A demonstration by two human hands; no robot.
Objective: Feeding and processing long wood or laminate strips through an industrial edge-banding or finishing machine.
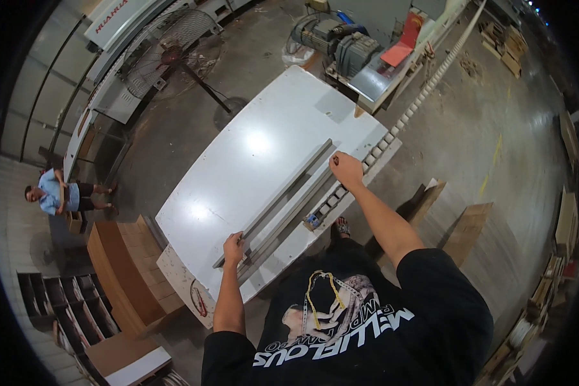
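Note:
A large white panel [257, 148] lies flat on a work table in front of me. Several long narrow grey strips [283, 199] rest on it along its near edge. My left hand [233, 248] grips the near end of the strips. My right hand [346, 170] holds their far end, close to a row of white rollers [392, 132] that runs along the table's right side.
A pedestal fan [167, 55] stands at the back left, a machine with a motor [341, 42] behind the table. Stacked brown boards [132, 270] lie on my left, more boards [469, 225] lean at my right. A seated person [58, 193] is far left.

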